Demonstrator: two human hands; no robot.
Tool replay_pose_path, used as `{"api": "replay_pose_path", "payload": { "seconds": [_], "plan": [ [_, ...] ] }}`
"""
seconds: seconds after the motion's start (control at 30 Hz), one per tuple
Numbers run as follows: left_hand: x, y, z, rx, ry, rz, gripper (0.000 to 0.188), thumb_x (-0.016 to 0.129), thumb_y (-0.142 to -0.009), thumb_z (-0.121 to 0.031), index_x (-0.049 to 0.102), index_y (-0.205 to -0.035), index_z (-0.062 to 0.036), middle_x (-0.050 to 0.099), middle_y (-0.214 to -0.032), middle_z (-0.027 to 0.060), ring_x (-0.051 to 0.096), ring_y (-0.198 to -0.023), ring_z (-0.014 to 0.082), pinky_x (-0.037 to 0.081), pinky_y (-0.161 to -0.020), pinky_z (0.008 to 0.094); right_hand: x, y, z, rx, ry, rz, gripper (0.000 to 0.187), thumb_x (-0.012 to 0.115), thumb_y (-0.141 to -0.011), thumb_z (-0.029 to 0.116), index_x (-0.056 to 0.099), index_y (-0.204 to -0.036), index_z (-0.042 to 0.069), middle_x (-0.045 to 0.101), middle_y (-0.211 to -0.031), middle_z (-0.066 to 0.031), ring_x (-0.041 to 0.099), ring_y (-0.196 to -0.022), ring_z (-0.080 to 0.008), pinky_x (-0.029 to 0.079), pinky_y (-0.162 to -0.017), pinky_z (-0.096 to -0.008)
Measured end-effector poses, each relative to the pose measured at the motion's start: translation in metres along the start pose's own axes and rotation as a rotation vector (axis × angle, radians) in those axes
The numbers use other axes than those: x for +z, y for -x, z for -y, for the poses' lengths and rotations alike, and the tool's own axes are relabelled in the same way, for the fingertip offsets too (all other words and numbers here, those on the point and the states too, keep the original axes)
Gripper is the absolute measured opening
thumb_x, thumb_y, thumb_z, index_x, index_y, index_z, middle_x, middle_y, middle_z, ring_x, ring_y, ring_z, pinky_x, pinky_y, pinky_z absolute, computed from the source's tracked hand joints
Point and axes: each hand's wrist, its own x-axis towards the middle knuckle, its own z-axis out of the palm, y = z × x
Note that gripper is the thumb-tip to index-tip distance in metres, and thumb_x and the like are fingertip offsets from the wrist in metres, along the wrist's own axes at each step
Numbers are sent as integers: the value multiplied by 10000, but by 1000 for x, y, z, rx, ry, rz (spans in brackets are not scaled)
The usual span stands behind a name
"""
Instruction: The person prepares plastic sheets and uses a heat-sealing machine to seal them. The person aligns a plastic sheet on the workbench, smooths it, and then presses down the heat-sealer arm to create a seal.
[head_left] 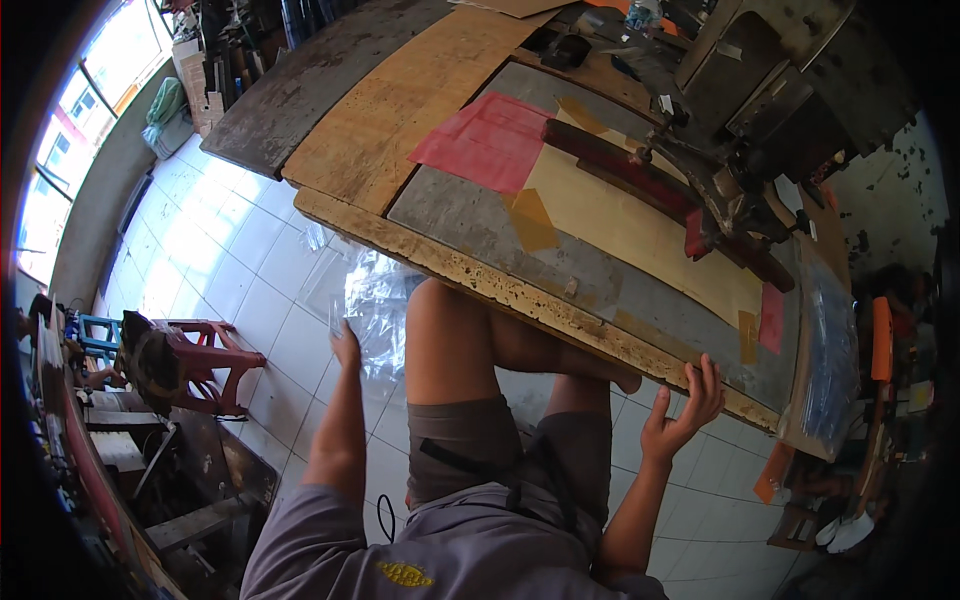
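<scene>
My left hand (345,343) hangs low beside my left knee, its fingers closed on what looks like a thin piece of clear plastic (336,312). Behind it, shiny clear plastic bags (380,310) lie in a heap near the floor. My right hand (690,410) is empty, with fingers apart, touching the worn front edge of the workbench (600,338). On the grey bench plate sit a pink sheet (490,138) and a cream sheet (590,205), with brown tape (533,220) on them. A dark red bar (640,185) of a machine lies across the cream sheet.
The machine's dark metal body (745,90) rises at the far right. A red plastic stool (215,365) stands left on the tiled floor (255,235). Clear plastic (828,360) hangs at the bench's right end. Wooden frames (185,525) are at lower left.
</scene>
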Motion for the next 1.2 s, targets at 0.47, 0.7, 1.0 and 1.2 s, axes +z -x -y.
{"api": "replay_pose_path", "payload": {
  "seconds": [0.47, 0.7, 1.0, 1.2],
  "plan": [
    [-114, 184, 224, -768, -579, 1026, 592, 604, -1016, -505, 569, -1421, -74, 653, -1403, 178, 642, -1275, 370, 481, -1023, 599, 25, 13, -20, -57, 51, -173, 406, 543, -1040, 385, 614, -1307, 86, 615, -1457, -109, 469, -1426, -364, 205, -1217, -571],
    [-47, 56, 114, -379, 82, 573, 423, 591, -1038, -445, 609, -1269, -91, 650, -967, 60, 659, -861, 206, 488, -670, 388, 30, 12, -15, -45, 21, -212, 402, 556, -1033, 375, 635, -1301, 84, 616, -1453, -106, 468, -1420, -357, 220, -1211, -569],
    [-66, 78, -317, 745, 717, -218, 618, 481, -1126, -345, 365, -1568, 70, 378, -1621, 233, 362, -1504, 345, 289, -1246, 457, -14, 9, -26, 64, -170, -62, 527, 571, -1049, 371, 541, -1464, 46, 730, -1274, -84, 520, -1359, -296, 278, -1183, -478],
    [-101, 123, -446, 1135, 491, -37, 457, 545, -1107, -278, 515, -1529, -106, 515, -1567, 143, 479, -1460, 290, 375, -1199, 471, -121, -120, -74, 471, -695, -364, 799, 534, -1085, 254, 65, -1676, -11, 772, -954, -148, 661, -651, -161, 537, -780, -311]
  ]
}}
